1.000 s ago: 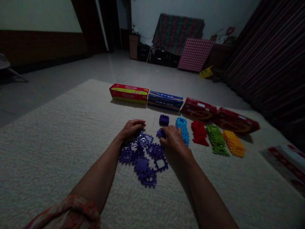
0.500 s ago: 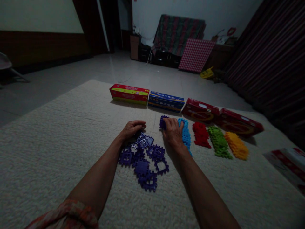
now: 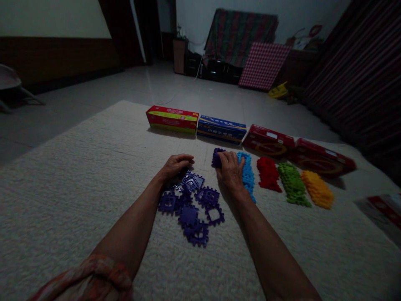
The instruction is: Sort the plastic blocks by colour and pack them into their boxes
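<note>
A loose pile of purple interlocking plastic tiles (image 3: 188,215), square with notched edges, lies on the cream quilted mat between my forearms. Some are solid, others have cut-out middles. At the pile's far left edge rests my left hand (image 3: 176,166), its fingers loosely bent and pointing right, with no tile visible in them. My right hand (image 3: 231,170) has its fingertips on a small purple tile stack (image 3: 216,159) beyond the pile; its grip is partly hidden. Just right of that hand, a row of light blue tiles (image 3: 248,175) is partly covered by its fingers.
Rows of red tiles (image 3: 268,174), green tiles (image 3: 293,184) and yellow tiles (image 3: 318,189) continue rightward. Behind them stand a red-and-yellow box (image 3: 172,120), a blue box (image 3: 221,129) and two dark red boxes (image 3: 268,142). Another red-and-white package (image 3: 387,209) lies at far right.
The view has shifted slightly, so everything sits a little higher and further right. My hands keep nearly the same places, the right one still at the purple stack.
</note>
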`<action>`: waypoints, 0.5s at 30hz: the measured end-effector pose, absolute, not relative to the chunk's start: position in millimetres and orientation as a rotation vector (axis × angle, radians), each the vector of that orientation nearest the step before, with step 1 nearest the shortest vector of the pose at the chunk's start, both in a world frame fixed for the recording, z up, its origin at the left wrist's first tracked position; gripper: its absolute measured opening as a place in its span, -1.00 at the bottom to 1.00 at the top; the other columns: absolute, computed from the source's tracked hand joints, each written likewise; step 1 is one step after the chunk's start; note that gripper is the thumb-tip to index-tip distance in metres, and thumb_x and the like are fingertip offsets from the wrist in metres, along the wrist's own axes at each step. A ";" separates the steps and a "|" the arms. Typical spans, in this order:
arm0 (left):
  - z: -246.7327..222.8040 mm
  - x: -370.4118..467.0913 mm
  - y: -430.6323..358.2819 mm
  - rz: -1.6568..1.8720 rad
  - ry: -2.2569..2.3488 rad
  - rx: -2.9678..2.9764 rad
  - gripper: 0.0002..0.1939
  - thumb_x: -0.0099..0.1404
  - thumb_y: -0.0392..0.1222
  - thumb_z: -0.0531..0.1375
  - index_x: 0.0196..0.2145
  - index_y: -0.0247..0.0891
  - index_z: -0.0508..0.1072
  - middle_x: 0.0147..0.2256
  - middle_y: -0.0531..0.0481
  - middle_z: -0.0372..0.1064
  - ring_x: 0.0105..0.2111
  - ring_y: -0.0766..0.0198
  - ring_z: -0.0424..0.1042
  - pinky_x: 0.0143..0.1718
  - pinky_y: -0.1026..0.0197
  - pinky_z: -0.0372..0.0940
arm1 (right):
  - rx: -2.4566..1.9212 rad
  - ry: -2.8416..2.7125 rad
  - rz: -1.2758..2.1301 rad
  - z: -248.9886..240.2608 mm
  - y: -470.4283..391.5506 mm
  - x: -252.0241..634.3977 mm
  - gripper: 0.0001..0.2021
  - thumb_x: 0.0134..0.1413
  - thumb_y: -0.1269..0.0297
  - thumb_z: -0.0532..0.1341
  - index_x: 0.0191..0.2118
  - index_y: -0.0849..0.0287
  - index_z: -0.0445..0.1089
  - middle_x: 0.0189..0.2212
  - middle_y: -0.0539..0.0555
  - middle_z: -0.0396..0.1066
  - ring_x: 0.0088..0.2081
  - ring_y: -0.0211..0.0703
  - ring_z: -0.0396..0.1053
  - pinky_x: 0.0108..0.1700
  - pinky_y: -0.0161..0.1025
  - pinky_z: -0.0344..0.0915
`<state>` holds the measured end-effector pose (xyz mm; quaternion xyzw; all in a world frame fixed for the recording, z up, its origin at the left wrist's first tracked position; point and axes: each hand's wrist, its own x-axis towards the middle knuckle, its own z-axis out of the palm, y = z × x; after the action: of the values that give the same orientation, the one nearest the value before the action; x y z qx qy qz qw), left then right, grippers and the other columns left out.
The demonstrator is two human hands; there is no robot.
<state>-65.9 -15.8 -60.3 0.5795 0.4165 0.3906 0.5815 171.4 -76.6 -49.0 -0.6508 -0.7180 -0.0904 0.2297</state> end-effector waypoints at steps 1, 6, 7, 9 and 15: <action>-59.6 -65.8 -16.2 0.918 0.978 1.351 -0.65 0.07 -0.18 0.29 -0.16 -0.30 0.60 -0.21 -0.14 0.58 -0.28 0.19 0.53 -0.17 0.11 0.37 | -1.789 -1.971 -0.255 -48.2 -77.3 171.1 -0.48 0.09 0.49 0.17 0.19 0.14 0.28 0.18 0.26 0.34 0.26 0.25 0.10 0.27 0.38 -0.14; -58.8 -66.8 -15.9 0.931 0.973 1.326 -0.66 0.08 -0.20 0.29 -0.14 -0.29 0.60 -0.20 -0.14 0.58 -0.28 0.20 0.53 -0.12 0.08 0.37 | -1.691 -2.045 -0.227 -35.7 -83.0 162.9 -0.53 0.09 0.48 0.19 0.15 0.22 0.33 0.15 0.31 0.34 0.23 0.24 0.16 0.27 0.27 -0.05; -59.1 -67.2 -15.4 0.939 0.972 1.318 -0.65 0.08 -0.20 0.29 -0.14 -0.29 0.59 -0.19 -0.14 0.58 -0.28 0.20 0.53 -0.10 0.08 0.37 | -1.656 -2.086 -0.166 -33.1 -84.4 159.4 -0.56 0.10 0.47 0.19 0.13 0.24 0.35 0.12 0.31 0.36 0.19 0.19 0.21 0.25 0.18 0.03; -59.8 -67.5 -14.3 0.962 0.975 1.301 -0.66 0.07 -0.21 0.29 -0.15 -0.29 0.59 -0.20 -0.13 0.59 -0.27 0.20 0.54 -0.08 0.07 0.37 | -1.608 -2.168 0.016 -29.8 -87.8 151.4 -0.61 0.15 0.44 0.18 0.11 0.26 0.37 0.04 0.29 0.41 0.09 0.08 0.32 0.15 -0.02 0.18; -61.9 -64.7 -13.1 0.970 0.975 1.264 -0.67 0.06 -0.22 0.27 -0.17 -0.28 0.59 -0.24 -0.11 0.58 -0.29 0.22 0.53 -0.08 0.06 0.37 | -1.828 -2.283 0.236 -32.3 -100.3 130.3 -0.78 0.26 0.23 0.18 -0.10 0.18 0.52 -0.19 0.20 0.45 -0.12 -0.01 0.40 -0.06 -0.17 0.27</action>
<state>-64.7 -13.1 -61.9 0.5442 0.4194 0.4176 0.5946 130.3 -100.3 -32.3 -0.6196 -0.7740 0.0798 0.1037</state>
